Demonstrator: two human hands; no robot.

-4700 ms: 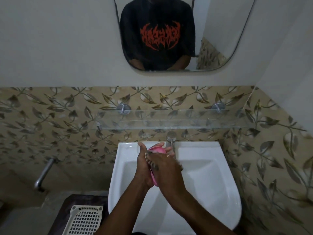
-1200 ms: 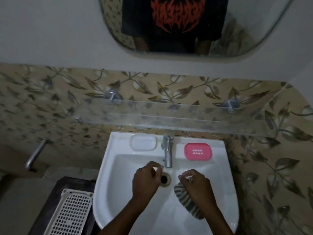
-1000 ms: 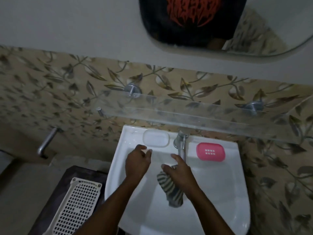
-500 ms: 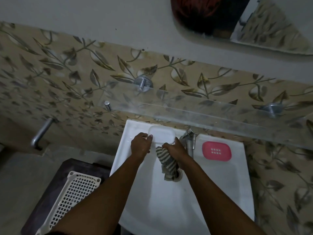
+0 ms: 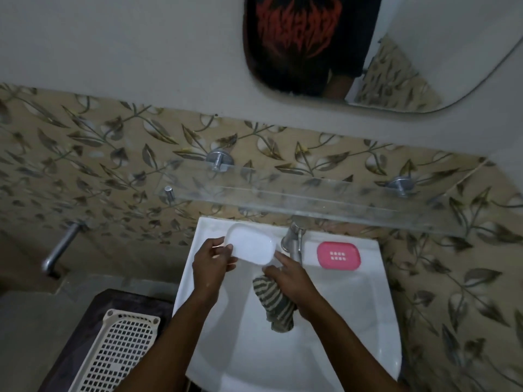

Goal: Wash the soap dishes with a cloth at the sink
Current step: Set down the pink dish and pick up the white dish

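Nearest the viewer, lower left: a slotted tray (image 5: pixel 113 352), cut off by the frame edge. Over the sink (image 5: pixel 353 335) basin: a striped cloth (image 5: pixel 276 304), bunched in the curled fingers of the right hand (image 5: pixel 294 281), whose forefinger is stretched to the white soap dish (image 5: pixel 250 247). That dish, on the rim half a second ago, is now lifted clear, gripped at its left end by the left hand (image 5: pixel 212 264); its wash is judged about to start. Right of the tap (image 5: pixel 294 241): the pink soap dish (image 5: pixel 338 255), set on the ledge. Running water cannot be made out; the drain is hidden.
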